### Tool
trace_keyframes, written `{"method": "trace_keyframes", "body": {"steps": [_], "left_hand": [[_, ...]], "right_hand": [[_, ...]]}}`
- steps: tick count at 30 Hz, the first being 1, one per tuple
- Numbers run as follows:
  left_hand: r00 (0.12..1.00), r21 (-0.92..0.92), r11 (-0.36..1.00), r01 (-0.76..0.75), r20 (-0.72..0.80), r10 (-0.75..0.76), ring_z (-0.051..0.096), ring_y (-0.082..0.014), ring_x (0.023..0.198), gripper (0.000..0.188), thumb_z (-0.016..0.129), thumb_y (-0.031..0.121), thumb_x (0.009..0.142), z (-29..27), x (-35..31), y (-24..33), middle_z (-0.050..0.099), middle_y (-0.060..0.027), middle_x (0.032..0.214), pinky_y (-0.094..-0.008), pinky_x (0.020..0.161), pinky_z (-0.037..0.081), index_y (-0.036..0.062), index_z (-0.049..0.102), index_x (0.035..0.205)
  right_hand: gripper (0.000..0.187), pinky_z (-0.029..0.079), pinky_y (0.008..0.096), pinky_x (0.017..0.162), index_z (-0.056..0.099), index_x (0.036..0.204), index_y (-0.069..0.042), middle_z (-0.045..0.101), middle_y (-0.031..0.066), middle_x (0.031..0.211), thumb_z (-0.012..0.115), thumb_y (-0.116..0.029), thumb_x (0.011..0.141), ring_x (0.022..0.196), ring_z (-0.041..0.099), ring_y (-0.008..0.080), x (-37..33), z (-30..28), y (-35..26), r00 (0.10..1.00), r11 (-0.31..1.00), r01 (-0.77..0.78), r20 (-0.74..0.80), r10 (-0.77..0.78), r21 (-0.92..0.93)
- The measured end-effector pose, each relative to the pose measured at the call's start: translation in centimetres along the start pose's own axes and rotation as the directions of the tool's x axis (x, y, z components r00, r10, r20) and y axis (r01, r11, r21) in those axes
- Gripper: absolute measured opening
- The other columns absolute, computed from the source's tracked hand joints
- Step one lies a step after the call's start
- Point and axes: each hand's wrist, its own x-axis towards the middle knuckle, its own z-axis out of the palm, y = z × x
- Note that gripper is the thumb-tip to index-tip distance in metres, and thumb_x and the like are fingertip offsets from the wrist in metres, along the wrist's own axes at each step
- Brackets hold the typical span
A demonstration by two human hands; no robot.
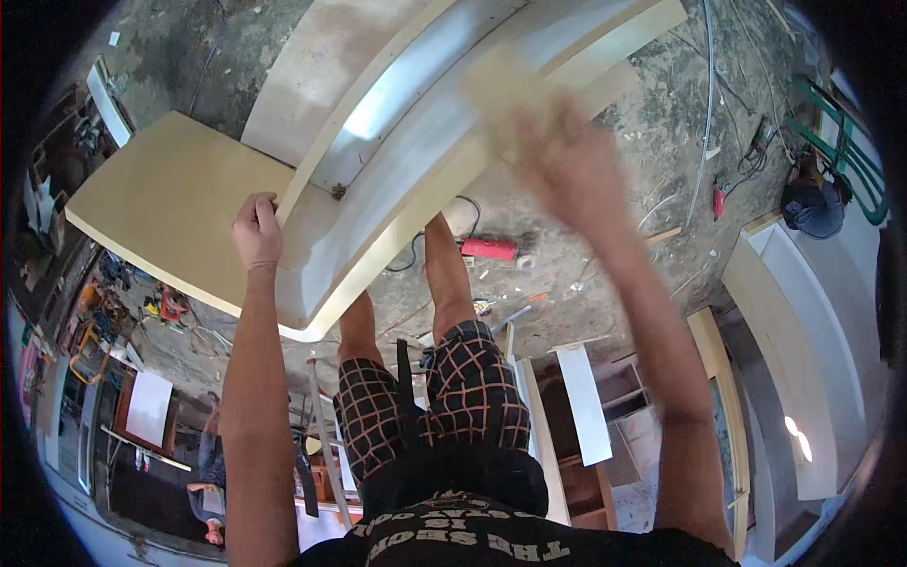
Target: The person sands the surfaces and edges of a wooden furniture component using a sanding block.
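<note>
A long curved furniture piece (416, 217), shaped like a trough with pale wooden rims and a whitish inside, runs from near my legs up to the far right. My left hand (257, 230) is closed on the near-left end of its rim, fingers curled over the edge. Beside that hand a flat beige panel (179, 203) extends leftward. My right hand (562, 165), smeared by motion, is over the right-hand rim. In it is a flat beige pad or folded sheet (505, 90), too blurred to name exactly.
On the stained concrete floor lie a red power tool (488, 249) with a dark cord, scraps and cables. Another person (812, 198) is by a green chair (850, 156) at right. More curved panels (794, 359) stand at lower right; a ladder (326, 425) is behind my legs.
</note>
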Motion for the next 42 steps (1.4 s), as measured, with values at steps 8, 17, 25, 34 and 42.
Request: {"method": "trace_keyframes", "body": {"steps": [8,17,25,34,42], "left_hand": [[1.0,-0.017,1.0,-0.004,-0.025,0.003,0.073,-0.0251,0.076,0.029,0.054,0.022,0.098,-0.3,-0.7,0.5,0.074,-0.0161,0.082,-0.0354,0.072,0.056,0.0023,0.076,0.1],[0.998,-0.035,0.998,0.052,-0.034,-0.054,0.072,-0.0236,0.074,0.027,0.057,0.023,0.098,-1.1,-0.4,1.9,0.074,-0.0131,0.08,-0.0357,0.071,0.055,0.0027,0.075,0.099],[0.998,0.04,0.997,0.069,0.01,-0.07,0.071,-0.0223,0.074,0.029,0.061,0.027,0.097,-0.9,0.0,0.8,0.073,-0.0145,0.08,-0.0353,0.072,0.055,0.0023,0.075,0.1],[0.988,-0.324,0.934,0.148,0.009,-0.153,0.07,-0.0206,0.075,0.032,0.064,0.031,0.098,-0.2,-0.2,-1.4,0.073,-0.0147,0.082,-0.034,0.074,0.055,0.0016,0.074,0.102],[0.86,-0.583,0.811,0.057,-0.383,-0.336,0.068,-0.0177,0.088,0.035,0.051,0.023,0.109,-9.0,-11.9,-12.3,0.073,-0.008,0.096,-0.0316,0.083,0.055,-0.0046,0.072,0.112]], "right_hand": [[0.064,0.055,0.0563,0.093,0.056,0.148,-0.028,0.049,0.0245,0.146,0.074,-0.036,0.087,0.116,0.06,0.0483,-1.5,0.4,-6.3,0.994,0.986,-0.085,-0.057,0.094,0.146],[0.064,0.053,0.049,0.1,0.055,0.149,-0.023,0.047,0.0306,0.148,0.077,-0.026,0.089,0.125,0.055,0.047,2.2,-0.4,-2.5,0.954,0.984,-0.177,-0.24,0.18,0.033],[0.071,0.057,0.0492,0.093,0.049,0.153,-0.033,0.05,0.0222,0.149,0.073,-0.028,0.087,0.112,0.061,0.0455,-2.6,1.8,-11.6,0.972,0.975,0.183,0.123,-0.199,0.13],[0.07,0.05,0.058,0.102,0.049,0.155,-0.028,0.046,0.023,0.155,0.071,-0.031,0.088,0.131,0.054,0.0461,-6.6,7.4,-25.1,0.949,0.978,0.138,0.263,-0.176,0.156],[0.078,0.048,0.056,0.105,0.041,0.159,-0.024,0.042,0.0241,0.156,0.075,-0.03,0.089,0.139,0.046,0.0458,-3.9,7.7,-22.5,0.985,0.992,0.107,0.14,-0.097,-0.066]]}}
